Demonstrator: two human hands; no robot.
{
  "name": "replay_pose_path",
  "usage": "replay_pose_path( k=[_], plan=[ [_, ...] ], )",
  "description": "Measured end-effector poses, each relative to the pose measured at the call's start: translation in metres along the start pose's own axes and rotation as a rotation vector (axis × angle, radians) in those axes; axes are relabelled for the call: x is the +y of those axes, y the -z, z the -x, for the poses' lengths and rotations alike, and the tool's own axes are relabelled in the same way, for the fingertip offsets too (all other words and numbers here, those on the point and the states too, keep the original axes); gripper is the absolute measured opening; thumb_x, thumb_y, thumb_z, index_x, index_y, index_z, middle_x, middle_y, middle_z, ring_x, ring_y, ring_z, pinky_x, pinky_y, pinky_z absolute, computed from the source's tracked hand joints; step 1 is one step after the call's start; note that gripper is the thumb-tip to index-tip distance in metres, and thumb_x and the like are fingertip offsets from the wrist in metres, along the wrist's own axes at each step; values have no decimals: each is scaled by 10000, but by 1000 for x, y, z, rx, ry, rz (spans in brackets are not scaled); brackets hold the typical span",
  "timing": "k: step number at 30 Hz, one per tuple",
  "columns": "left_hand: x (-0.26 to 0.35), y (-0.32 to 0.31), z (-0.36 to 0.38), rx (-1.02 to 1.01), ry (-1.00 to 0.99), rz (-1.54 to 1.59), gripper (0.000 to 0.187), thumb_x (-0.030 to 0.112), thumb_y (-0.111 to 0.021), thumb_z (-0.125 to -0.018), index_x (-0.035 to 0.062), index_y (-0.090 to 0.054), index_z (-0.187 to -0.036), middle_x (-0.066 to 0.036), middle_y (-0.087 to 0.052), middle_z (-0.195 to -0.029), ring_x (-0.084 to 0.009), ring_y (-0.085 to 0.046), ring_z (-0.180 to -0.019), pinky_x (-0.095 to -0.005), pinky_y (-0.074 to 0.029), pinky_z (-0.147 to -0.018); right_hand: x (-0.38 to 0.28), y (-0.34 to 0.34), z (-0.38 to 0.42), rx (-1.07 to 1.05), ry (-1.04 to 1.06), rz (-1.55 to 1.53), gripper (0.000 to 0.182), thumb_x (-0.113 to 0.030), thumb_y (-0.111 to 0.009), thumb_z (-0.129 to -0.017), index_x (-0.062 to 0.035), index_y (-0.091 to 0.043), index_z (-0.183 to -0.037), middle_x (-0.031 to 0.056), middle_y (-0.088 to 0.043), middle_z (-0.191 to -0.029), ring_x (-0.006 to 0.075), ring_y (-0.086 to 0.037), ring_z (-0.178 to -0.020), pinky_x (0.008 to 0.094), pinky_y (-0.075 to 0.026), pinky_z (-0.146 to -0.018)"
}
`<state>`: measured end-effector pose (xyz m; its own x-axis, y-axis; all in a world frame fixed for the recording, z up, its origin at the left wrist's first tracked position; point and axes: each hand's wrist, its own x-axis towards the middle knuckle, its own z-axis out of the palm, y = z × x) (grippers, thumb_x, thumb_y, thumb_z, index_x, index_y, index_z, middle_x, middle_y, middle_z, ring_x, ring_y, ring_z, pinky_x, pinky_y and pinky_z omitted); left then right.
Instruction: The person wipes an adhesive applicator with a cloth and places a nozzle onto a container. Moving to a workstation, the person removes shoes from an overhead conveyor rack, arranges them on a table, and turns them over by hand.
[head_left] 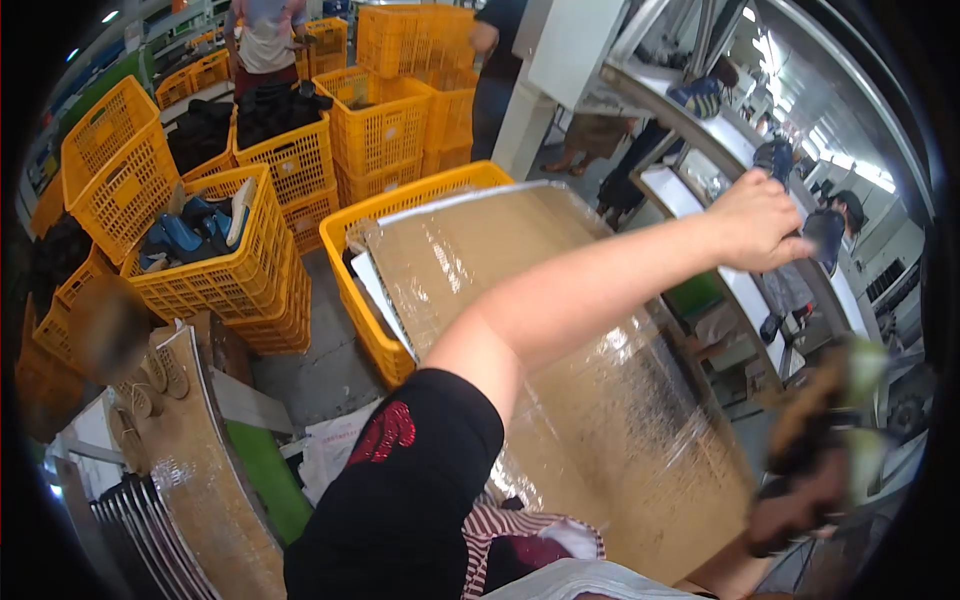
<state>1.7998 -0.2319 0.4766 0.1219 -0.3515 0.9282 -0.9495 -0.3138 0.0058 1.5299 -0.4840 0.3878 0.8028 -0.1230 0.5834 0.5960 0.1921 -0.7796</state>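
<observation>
My left arm reaches across the view to the white shelving at the right. The fingers of my left hand (760, 220) are curled around part of a dark shoe (825, 238), with the thumb against its near side. Another dark shoe (775, 157) lies just beyond the fingertips. At the lower right, my right hand (790, 510) is smeared by motion around brown and black things with pale green parts (850, 430); their shape is unclear. Below my left arm is a wide brown board (590, 480) under clear plastic film.
Yellow crates (375, 135) stand stacked behind; one (255, 235) holds blue and white shoes (195, 228). Beige shoes (140, 390) sit on a side table (205, 470) at the left. A patterned shoe (697, 97) rests on the upper shelf. Several people stand behind.
</observation>
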Motion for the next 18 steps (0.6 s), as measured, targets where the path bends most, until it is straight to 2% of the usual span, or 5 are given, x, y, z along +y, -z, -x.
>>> replay_pose_path(
  k=[4,6,10,12,18],
  plan=[
    [4,22,-4,-253,58,-8,541,548,-380,-917,88,-664,-891,-95,-641,-944,-270,-552,-1015,-410,-341,-908,91,-75,19,-236,-630,275,955,-308,-792,-607,17,-332,-1378,147,-462,-1315,314,-495,-1170,413,-371,-1023],
    [8,20,2,-228,55,12,547,557,-393,-911,84,-665,-881,-94,-639,-942,-268,-551,-1013,-407,-331,-932,146,-115,3,-497,-497,682,735,-343,-750,-668,-3,-504,-1272,211,-329,-1406,333,-325,-1318,411,-290,-1075],
    [11,16,12,-60,23,-1,551,558,-410,-904,64,-656,-917,-103,-628,-947,-270,-544,-1014,-397,-314,-959,260,-140,-1,-618,-104,1071,628,-318,-770,-651,-21,-586,-1173,219,-412,-1361,298,-423,-1241,360,-319,-1047],
    [13,18,15,-46,47,1,541,544,-433,-897,44,-639,-916,-109,-616,-913,-271,-540,-992,-396,-321,-949,299,-164,-17,-598,-83,1033,628,-395,-739,-664,-72,-594,-1183,247,-377,-1351,432,-398,-1195,487,-346,-991],
    [18,19,28,55,-6,64,436,436,-557,-870,19,-574,-997,-130,-568,-993,-283,-492,-1044,-388,-311,-951,412,-157,2,-370,-406,838,746,-527,-634,-730,-150,-457,-1348,240,-332,-1407,439,-294,-1278,551,-234,-1044]
  ],
)
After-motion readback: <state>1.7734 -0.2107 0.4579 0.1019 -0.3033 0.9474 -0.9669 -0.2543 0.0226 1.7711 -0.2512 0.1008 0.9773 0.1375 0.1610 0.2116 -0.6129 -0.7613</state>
